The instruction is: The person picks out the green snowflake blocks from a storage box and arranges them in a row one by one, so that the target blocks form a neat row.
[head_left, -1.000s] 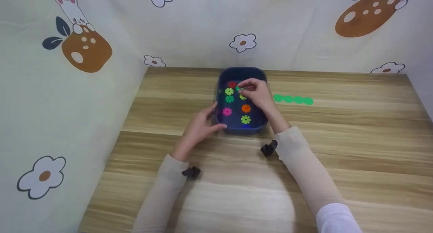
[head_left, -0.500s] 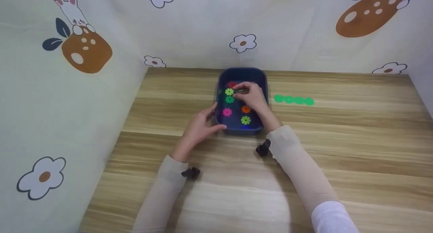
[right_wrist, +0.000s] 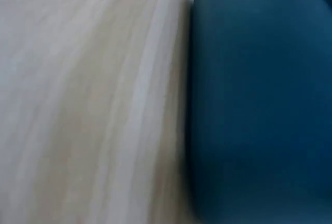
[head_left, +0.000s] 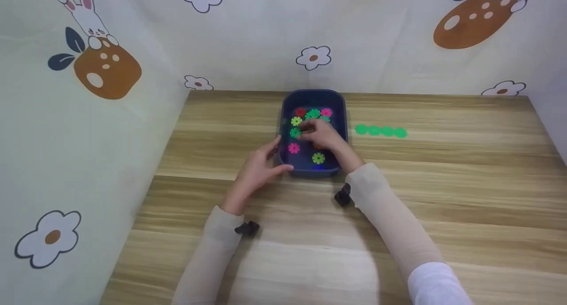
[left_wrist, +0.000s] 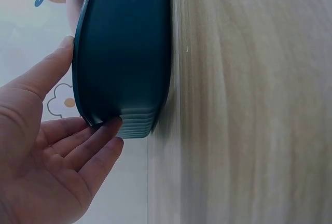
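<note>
A dark blue plastic box [head_left: 314,174] holds several notched flower-shaped plastic discs, among them a pink disc [head_left: 293,148], a yellow disc [head_left: 296,121] and a lime disc [head_left: 318,158]. My left hand [head_left: 258,165] holds its near left corner, thumb at the rim and fingers against the ribbed side, as the left wrist view also shows. Over the middle of the box reaches my right hand [head_left: 322,134], thumb and forefinger apart at the edge of a green disc [head_left: 294,133]. It partly hides an orange disc. The right wrist view shows only the box's outside and the table.
On the wooden table [head_left: 443,185], right of the box, lies a straight row of green discs [head_left: 381,130]. Further discs lie at the far end of the box, including a red disc [head_left: 300,112]. A printed cloth [head_left: 248,44] hangs behind and at the sides.
My right hand has moved toward me and left inside the box, from the far green discs to the green disc at left. Green and pink discs it covered now show. The left hand stays put.
</note>
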A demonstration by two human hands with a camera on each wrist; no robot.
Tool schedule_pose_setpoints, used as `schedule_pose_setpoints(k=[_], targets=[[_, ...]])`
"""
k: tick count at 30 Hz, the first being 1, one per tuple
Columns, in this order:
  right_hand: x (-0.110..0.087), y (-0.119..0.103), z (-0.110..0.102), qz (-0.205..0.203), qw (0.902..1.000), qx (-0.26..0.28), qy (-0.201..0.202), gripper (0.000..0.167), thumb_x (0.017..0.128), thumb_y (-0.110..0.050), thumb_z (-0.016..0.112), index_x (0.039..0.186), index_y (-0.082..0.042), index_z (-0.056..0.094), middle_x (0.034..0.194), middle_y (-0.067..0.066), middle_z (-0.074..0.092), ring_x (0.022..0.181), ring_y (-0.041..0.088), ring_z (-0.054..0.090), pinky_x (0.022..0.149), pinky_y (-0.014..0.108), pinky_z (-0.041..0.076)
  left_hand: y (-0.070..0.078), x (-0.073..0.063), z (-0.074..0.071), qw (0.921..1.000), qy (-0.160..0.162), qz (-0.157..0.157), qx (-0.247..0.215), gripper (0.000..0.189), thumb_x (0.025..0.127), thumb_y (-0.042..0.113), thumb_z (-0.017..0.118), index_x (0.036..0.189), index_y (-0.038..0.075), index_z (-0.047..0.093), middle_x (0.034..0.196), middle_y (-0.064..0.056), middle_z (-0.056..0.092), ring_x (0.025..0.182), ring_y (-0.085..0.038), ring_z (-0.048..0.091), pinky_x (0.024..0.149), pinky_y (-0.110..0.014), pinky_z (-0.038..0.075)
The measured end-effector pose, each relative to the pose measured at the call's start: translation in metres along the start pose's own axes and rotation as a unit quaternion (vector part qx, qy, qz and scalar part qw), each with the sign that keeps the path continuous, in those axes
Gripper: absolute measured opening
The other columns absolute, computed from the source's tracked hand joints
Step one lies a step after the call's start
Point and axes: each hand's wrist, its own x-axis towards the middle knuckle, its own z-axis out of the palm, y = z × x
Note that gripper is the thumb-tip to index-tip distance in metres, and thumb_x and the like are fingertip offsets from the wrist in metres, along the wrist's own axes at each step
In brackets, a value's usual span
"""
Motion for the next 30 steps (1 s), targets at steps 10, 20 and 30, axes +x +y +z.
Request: schedule_pose_setpoints(k=[10, 20, 30], targets=[[0.000, 0.001, 0.005, -0.058, 0.9961, -0.033, -0.057, 0.040, 0.092, -0.005, 0.066, 0.131, 0.004, 0.060, 0.133, 0.022, 0.063, 0.122, 0.034, 0.063, 0.104, 0.044, 0.052, -0.001, 0.001, 0.000, 0.9998, 0.007, 0.016, 0.013, 0.085, 0.083, 0.033, 0.081, 0.152, 0.006, 0.039, 0.153, -0.021, 0.045, 0.135, -0.033, 0.053, 0.113, -0.041, 0.044], [-0.003, 0.002, 0.012, -0.071, 0.9872, -0.038, -0.137, 0.043, 0.090, -0.003, 0.069, 0.131, 0.005, 0.059, 0.126, 0.023, 0.066, 0.112, 0.033, 0.069, 0.096, 0.038, 0.058, -0.003, 0.001, 0.001, 0.9997, 0.013, 0.017, 0.015, 0.084, 0.084, 0.035, 0.080, 0.153, 0.009, 0.040, 0.155, -0.018, 0.043, 0.135, -0.032, 0.053, 0.114, -0.042, 0.043], [-0.006, 0.002, 0.014, -0.079, 0.9714, -0.031, -0.222, 0.040, 0.088, 0.001, 0.070, 0.125, 0.009, 0.055, 0.118, 0.026, 0.068, 0.100, 0.018, 0.069, 0.087, 0.025, 0.058, -0.002, 0.001, 0.001, 0.9997, 0.007, 0.019, 0.010, 0.087, 0.083, 0.036, 0.081, 0.153, 0.007, 0.038, 0.156, -0.018, 0.040, 0.137, -0.031, 0.051, 0.115, -0.040, 0.042]])
